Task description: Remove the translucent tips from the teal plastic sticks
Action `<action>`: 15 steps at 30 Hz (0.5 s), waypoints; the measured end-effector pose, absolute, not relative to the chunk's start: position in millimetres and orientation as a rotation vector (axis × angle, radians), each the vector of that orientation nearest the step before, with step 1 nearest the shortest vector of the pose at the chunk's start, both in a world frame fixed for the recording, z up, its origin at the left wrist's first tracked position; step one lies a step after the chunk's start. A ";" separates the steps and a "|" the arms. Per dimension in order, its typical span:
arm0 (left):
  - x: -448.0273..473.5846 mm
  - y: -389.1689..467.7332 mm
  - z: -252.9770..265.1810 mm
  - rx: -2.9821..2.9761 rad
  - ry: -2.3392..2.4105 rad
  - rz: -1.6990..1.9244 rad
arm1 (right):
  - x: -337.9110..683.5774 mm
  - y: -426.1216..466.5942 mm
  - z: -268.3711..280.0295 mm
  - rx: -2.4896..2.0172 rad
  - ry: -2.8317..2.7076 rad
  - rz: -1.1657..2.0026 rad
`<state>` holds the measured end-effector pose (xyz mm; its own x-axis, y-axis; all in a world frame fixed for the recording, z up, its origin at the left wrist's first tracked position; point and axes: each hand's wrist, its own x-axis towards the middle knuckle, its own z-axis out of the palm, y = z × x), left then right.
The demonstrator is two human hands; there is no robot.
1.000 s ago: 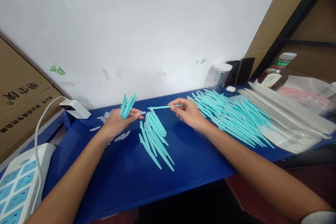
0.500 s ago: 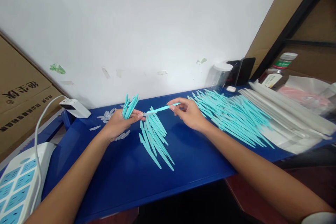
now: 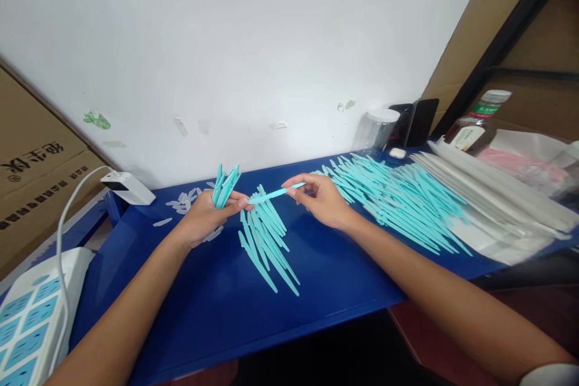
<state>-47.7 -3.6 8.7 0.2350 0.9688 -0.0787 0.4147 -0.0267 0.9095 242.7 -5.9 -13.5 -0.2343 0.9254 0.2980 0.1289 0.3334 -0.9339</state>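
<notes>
My left hand [image 3: 203, 215] is closed round a bundle of turquoise eyebrow razors [image 3: 225, 186], which stick up above the fist. Its thumb and forefinger pinch the left end of one more turquoise eyebrow razor [image 3: 272, 195], where a clear cap is mostly hidden by the fingertips. The other end of that razor is pinched by my right hand [image 3: 323, 200], so it spans both hands almost level. Below it a small pile of the same razors [image 3: 271, 241] lies fanned out on the blue table [image 3: 217, 313]. Loose clear caps [image 3: 183, 200] are scattered behind and beneath my left hand.
To the right spreads a larger heap of turquoise razors [image 3: 402, 205], beside stacked plastic sleeves [image 3: 479, 193]. A clear jar [image 3: 380, 129], dark phones [image 3: 423, 122] and a bottle [image 3: 479, 120] stand behind. On the left are a white device [image 3: 128, 187] and a power strip [image 3: 34, 313].
My right hand has shifted slightly left, pushing the razor's tip into my left fingertips. The clear cap seen there before is now mostly covered. The piles lie as before.
</notes>
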 end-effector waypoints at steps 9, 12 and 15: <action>-51.7 0.2 6.9 1.493 1.302 0.784 | 247.6 -6.4 -6.2 -1.024 -1.529 0.983; -49.9 -0.8 5.8 1.509 1.276 0.784 | 245.6 -7.9 -6.9 -1.016 -1.564 1.003; -48.6 -1.2 3.7 1.512 1.258 0.794 | 243.8 -8.2 -8.7 -1.007 -1.583 1.015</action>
<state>-48.6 -1.2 3.7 0.2506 0.9630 -0.0993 0.3250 0.0129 0.9456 243.8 -8.2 -8.7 -0.1914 0.9396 0.2836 0.1342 0.3113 -0.9408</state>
